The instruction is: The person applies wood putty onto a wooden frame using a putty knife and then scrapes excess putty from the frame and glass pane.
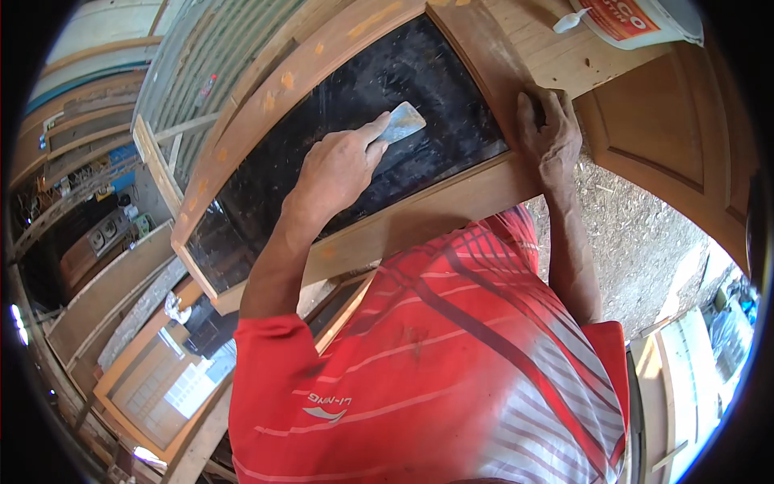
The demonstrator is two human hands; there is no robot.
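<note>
Strong daylight fills the frame, brightest on the pale sandy ground [637,234] at the right and on the red striped shirt [451,363] in the lower middle. The dark glass panel [355,137] at the centre shows soft grey reflections. The fisheye lens bends straight edges, the corners are black, and the left side is dim.

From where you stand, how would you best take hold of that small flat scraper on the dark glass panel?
Grip the scraper by its near end, where the left hand already pinches it, coming from the bottom rail's side. The blade's wide flat end points away across the glass panel and needs to stay free. The right hand rests on the wooden frame.
</note>
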